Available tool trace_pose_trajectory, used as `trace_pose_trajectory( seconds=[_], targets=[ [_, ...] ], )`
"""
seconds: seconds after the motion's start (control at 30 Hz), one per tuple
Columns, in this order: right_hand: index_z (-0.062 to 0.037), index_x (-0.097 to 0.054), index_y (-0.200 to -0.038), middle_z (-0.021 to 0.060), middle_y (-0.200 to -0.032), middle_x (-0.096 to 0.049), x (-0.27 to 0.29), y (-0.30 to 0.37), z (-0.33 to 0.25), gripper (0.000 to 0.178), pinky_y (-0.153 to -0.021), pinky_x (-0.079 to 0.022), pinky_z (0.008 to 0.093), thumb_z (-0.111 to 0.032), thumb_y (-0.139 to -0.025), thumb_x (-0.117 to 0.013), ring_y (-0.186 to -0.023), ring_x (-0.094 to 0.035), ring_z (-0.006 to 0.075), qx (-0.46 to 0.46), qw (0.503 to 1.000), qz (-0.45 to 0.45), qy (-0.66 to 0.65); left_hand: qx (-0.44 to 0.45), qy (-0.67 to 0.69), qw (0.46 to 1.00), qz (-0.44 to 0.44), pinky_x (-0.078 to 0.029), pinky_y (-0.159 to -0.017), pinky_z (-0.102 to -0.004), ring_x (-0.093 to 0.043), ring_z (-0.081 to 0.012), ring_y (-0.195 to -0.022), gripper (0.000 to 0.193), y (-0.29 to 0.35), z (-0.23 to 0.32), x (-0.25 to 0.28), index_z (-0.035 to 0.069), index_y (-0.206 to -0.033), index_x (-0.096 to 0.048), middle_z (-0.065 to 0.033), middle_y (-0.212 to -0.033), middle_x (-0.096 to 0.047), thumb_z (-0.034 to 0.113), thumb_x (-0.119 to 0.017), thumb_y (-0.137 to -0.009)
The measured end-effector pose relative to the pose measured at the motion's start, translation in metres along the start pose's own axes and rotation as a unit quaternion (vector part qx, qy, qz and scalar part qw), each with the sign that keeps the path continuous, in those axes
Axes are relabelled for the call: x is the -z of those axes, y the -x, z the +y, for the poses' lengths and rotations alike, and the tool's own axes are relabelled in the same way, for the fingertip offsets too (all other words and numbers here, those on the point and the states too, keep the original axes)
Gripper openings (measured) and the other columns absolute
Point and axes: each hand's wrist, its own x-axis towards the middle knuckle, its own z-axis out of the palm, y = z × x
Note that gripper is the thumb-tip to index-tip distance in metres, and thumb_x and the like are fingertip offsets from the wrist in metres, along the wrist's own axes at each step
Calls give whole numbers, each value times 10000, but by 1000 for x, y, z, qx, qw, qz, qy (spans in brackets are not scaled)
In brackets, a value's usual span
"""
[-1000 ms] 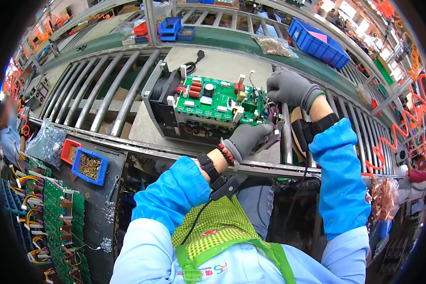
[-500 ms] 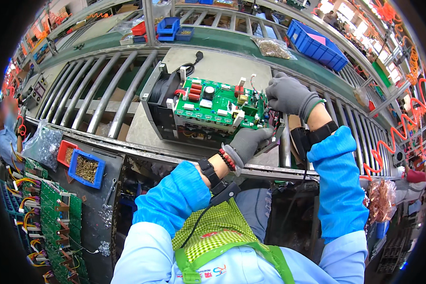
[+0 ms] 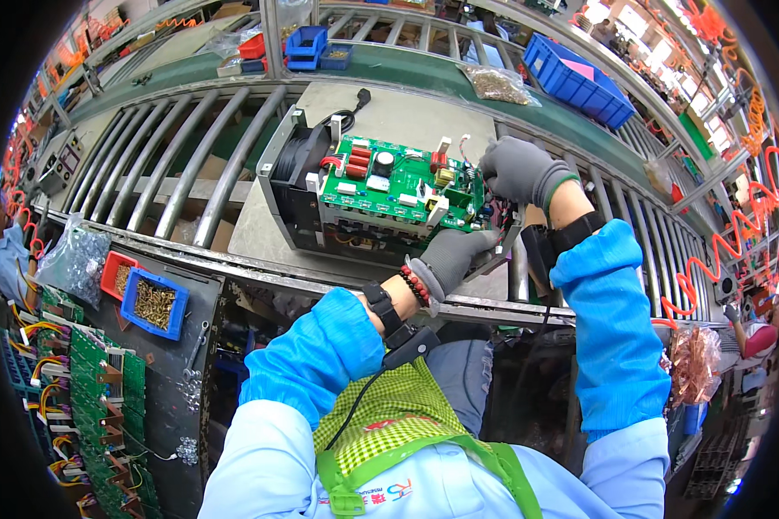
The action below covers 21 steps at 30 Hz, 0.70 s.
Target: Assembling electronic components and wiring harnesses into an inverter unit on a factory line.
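A green circuit board (image 3: 398, 183) with red, white and yellow parts lies on top of a black metal-framed electronic unit (image 3: 294, 216). My left hand (image 3: 453, 259), in a grey glove, grips the unit's near right corner, its fingertips partly hidden by the frame. At the far right corner of the board, my right hand (image 3: 521, 169), also gloved, is closed with curled fingers; what it pinches is hidden. Thin wires (image 3: 496, 210) run between the two hands at the unit's right end. A black power cord (image 3: 351, 112) rests behind the unit.
Beneath the unit is a pale board (image 3: 255, 233) on a roller conveyor (image 3: 182, 164). To the left are a blue bin of screws (image 3: 154, 305), a red bin (image 3: 117, 275), a wrench (image 3: 201, 339) and more circuit boards (image 3: 104, 406). A large blue crate (image 3: 577, 82) stands beyond.
My right hand has shifted slightly left and stays at the board's far right corner. My left hand keeps its place at the near corner. The view has moved a little.
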Motion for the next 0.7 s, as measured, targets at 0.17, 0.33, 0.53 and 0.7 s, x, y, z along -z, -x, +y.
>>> trace_pose_trajectory(
  seconds=[0.17,0.33,0.53,0.7],
  targets=[
    [-31,-676,-938,150,-931,-639,23,24,15,207,-841,-473,397,-196,-837,-602,-904,-599,309,129,979,79,-140,47,77,996,-25,-442,-596,-220,-569,-102,-654,214,5,2,-1,27,-1002,-622,-24,-798,-618,229,-591,-934],
    [-63,-668,-1032,137,-1033,-644,56,69,11,236,-902,-472,421,-163,-821,-632,-1002,-604,316,133,967,132,-171,89,149,984,-43,-451,-645,-249,-580,-149,-739,294,44,17,-5,-15,-1160,-538,-94,-925,-600,162,-504,-927],
    [-133,-681,-981,68,-1150,-616,26,81,-25,193,-959,-437,427,-201,-801,-665,-1135,-541,286,194,966,153,-73,13,63,996,-57,-447,-617,-218,-583,-119,-742,293,52,40,-18,-28,-1147,-527,-78,-904,-587,132,-506,-903],
    [-131,-664,-953,65,-1088,-636,22,85,-28,143,-935,-436,449,-210,-837,-638,-1126,-543,302,216,954,172,-118,-6,-4,1000,-14,-474,-648,-206,-600,-108,-756,316,63,50,-18,-28,-1163,-512,-74,-960,-603,135,-535,-893]
  ],
)
